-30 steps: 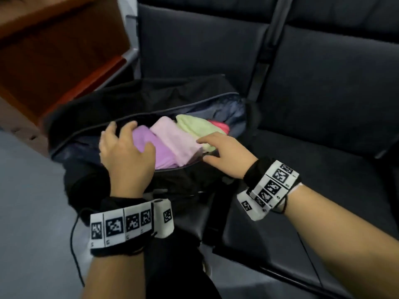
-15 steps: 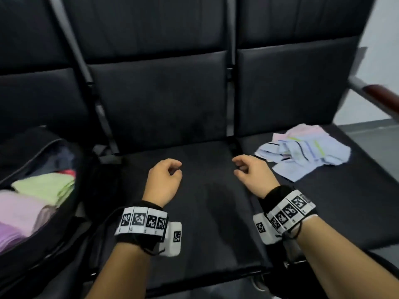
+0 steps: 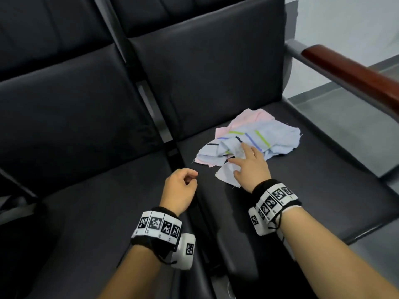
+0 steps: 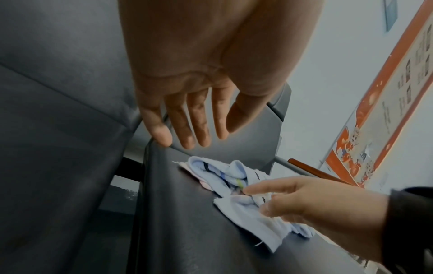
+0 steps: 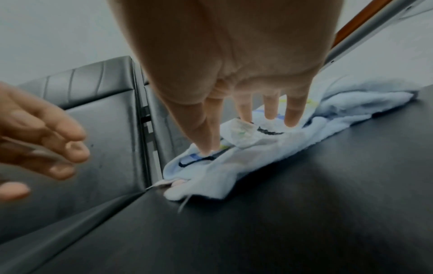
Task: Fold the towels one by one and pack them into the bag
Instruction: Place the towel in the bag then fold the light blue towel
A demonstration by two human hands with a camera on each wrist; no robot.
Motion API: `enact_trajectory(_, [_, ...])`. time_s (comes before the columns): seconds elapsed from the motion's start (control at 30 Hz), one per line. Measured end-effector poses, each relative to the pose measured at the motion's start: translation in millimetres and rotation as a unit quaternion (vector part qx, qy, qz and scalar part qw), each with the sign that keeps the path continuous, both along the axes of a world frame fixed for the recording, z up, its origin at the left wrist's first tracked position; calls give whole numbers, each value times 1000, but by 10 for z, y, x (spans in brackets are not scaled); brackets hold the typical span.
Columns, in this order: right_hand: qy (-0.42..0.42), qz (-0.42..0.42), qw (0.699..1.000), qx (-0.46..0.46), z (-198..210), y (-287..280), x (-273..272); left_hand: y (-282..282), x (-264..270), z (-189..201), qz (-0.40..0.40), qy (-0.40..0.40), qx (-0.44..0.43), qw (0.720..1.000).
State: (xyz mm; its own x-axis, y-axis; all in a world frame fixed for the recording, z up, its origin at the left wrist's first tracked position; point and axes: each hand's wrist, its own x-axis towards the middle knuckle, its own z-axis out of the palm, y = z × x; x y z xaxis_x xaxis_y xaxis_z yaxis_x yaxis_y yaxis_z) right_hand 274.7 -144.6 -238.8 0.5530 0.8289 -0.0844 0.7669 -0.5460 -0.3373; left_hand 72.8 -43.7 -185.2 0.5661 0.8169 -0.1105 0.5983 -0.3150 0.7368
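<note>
Blue striped towels [image 3: 257, 141]: crumpled heap on black seat [image 3: 313, 190] | right hand [image 3: 250, 167]: fingers extended, thumb touching heap, grasping nothing | left hand [image 3: 179, 190]: loosely curled, released, beside heap.

Each bare forearm ends in a black fabric wristband [image 3: 160, 244] wrapped by a white band of square black-and-white coded markers [image 3: 158, 226], four panels showing on the left and a like row on the right wrist [image 3: 275, 198]. A white boxy module bearing one more coded marker [image 3: 185, 251] hangs at the inner side of the left wristband, and a similar white block [image 3: 257, 222] sits on the right. Thin black cord [image 3: 278, 223] loops from the right band; no sleeves are worn.
</note>
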Motion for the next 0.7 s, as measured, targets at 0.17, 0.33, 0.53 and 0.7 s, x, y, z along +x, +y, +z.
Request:
enact_trajectory(0.17, [10, -9, 996, -85, -82, 22, 138, 18, 18, -109, -19, 16, 7, 1000])
enact_trajectory(0.33, [102, -80, 990, 53, 156, -46, 187, -36, -43, -5, -27, 9, 7, 1000])
enact_trajectory(0.53, [178, -44, 918, 352, 1067, -289, -219, -215, -137, 474, -32, -98, 15, 995])
enact_trajectory(0.7, [201, 167, 905, 335, 1736, -500, -1087, -500, -461, 987, -109, -166, 74, 977])
